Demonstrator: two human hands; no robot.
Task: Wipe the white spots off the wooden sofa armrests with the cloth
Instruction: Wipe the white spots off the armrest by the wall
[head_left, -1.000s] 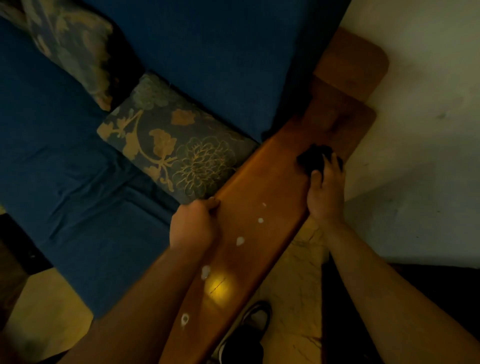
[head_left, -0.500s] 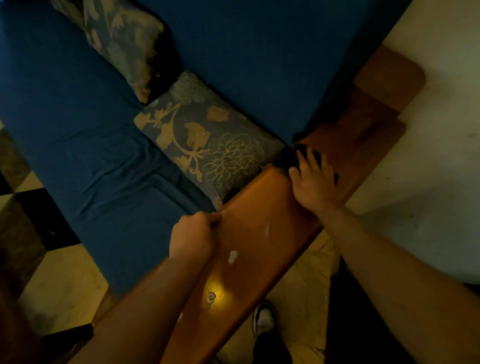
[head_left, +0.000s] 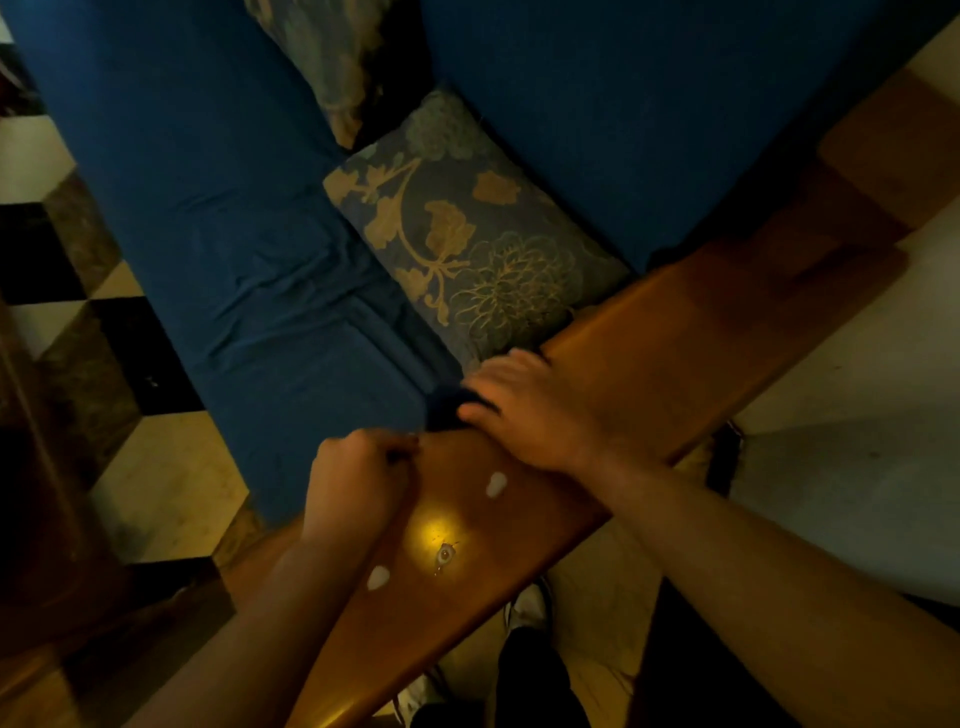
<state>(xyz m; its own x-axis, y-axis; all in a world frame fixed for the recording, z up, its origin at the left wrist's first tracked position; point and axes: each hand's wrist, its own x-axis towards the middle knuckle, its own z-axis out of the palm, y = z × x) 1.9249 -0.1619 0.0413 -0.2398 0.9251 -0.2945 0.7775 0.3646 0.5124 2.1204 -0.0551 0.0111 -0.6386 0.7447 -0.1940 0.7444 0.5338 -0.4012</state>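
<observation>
While my left hand (head_left: 358, 483) curls on the glossy brown wooden armrest (head_left: 675, 364)'s sofa-side edge to steady me, my right hand (head_left: 530, 410) presses the dark cloth (head_left: 444, 413) flat — fingers spread, near that edge — white spots (head_left: 496, 484) left.

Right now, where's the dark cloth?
In the head view, the dark cloth lies under the right hand at the wooden armrest's sofa-side edge, just beyond the left hand.
</observation>
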